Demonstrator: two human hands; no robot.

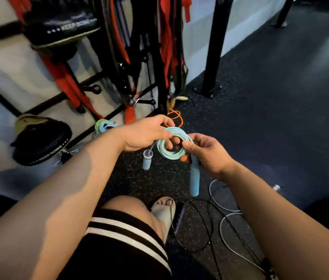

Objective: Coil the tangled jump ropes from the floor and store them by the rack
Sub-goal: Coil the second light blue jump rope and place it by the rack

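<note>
- Head view: the left hand grasps the upper left arc of the coiled light-blue jump rope, fingers curled through its opening.
- The right hand pinches the coil's right side under the thumb and clasps 1 blue handle, which hangs below the palm.
- The 2nd handle dangles just below the left hand.
- The coil sits between both hands, above the floor.
- A black rope and a grey rope lie loose and overlapping under the right forearm.
- An orange rope lies just beyond the left hand's fingers, near the rack.
- A pale coiled bundle lies left of the left wrist.
</note>
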